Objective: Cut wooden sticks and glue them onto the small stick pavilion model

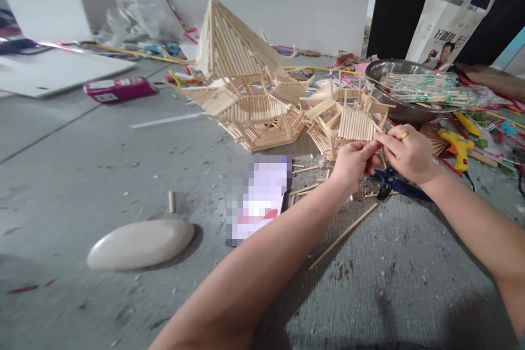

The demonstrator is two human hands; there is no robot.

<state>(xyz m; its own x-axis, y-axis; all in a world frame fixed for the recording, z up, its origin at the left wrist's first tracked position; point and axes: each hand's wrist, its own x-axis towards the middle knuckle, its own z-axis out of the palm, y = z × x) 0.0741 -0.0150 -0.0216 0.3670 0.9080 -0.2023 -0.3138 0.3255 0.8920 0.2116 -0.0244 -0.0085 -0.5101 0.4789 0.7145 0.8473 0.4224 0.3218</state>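
My left hand (357, 161) and my right hand (408, 152) meet at the lower right corner of a slatted stick panel (356, 124) on a small wooden-stick model (324, 134). Both hands are closed in a pinch, fingertips nearly touching. Whatever lies between them is hidden. A ring sits on a right finger. Just below the hands, dark blue pliers (394, 185) rest on the floor, partly covered. Left of the small model stands a larger wooden-stick pavilion (254, 106) with a pointed roof.
A phone (264, 191) with a blurred screen lies by my left forearm. Further left is a smooth pale stone (141, 243). At right are a metal bowl (400, 112) with bagged sticks, a yellow glue gun (459, 147) and a white bag (447, 27). A loose stick (343, 236) lies in front.
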